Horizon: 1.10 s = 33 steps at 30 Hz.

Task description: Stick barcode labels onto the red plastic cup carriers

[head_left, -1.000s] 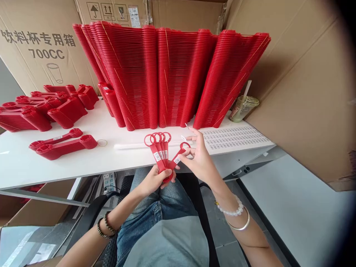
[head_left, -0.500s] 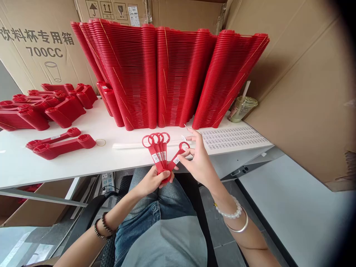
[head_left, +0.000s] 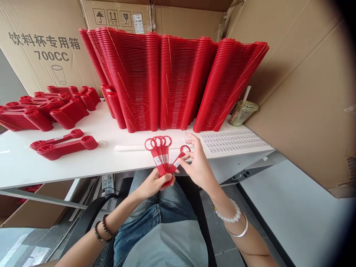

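Several red ring-ended strips (head_left: pixel 162 154) with white barcode labels are fanned out above the table's front edge, their lower ends pinched in my left hand (head_left: pixel 158 181). One more red strip (head_left: pixel 176 162) leans to the right, its lower end in the same grip. My right hand (head_left: pixel 197 161) has its thumb and index finger closed on that strip, by its label and under its ring. The other fingers of this hand are raised, with a small white piece (head_left: pixel 184 140) near their tips.
Tall banded stacks of red strips (head_left: pixel 178 85) stand at the back. Smaller red bundles (head_left: pixel 66 146) lie left, near a rubber band (head_left: pixel 102 144). A label sheet (head_left: pixel 236 141) and a plastic cup (head_left: pixel 243 112) with a straw are at right. Cardboard boxes (head_left: pixel 189 22) stand behind.
The view has shifted slightly, so the scene sits a little lower. Both hands keep their hold on the red strips, and the right fingers remain on the separate strip.
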Each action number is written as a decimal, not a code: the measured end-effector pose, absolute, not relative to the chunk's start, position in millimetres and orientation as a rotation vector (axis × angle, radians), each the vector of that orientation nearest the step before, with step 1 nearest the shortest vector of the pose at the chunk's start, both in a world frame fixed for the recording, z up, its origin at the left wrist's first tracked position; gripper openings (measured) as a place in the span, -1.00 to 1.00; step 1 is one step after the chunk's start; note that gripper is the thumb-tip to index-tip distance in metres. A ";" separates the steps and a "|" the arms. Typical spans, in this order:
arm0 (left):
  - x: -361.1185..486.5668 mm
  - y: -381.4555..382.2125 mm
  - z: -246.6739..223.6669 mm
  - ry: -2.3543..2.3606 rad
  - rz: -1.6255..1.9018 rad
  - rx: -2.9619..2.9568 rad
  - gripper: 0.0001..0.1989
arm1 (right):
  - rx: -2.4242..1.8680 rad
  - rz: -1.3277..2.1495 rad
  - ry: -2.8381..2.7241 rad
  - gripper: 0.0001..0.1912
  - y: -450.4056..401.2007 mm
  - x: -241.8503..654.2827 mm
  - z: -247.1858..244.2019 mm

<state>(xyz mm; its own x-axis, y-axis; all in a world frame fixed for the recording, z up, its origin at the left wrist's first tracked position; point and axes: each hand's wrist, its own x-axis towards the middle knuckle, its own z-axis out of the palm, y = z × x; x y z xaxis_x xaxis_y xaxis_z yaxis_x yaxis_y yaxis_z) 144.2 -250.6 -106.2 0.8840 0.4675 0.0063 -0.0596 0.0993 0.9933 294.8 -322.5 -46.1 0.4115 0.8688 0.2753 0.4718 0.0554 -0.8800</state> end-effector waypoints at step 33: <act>145.1 -255.4 -105.6 0.317 0.415 1.301 -0.68 | -1.651 0.276 -1.322 -0.32 -327.1 282.9 -45.6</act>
<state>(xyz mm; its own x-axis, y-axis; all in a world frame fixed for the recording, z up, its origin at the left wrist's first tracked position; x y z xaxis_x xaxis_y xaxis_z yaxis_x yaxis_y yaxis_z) 145.1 -255.4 -105.6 0.8846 0.4664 0.0056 -0.1173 0.2109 0.9704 282.9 -327.1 -45.6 0.3853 0.8451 0.3705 0.6260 0.0556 -0.7779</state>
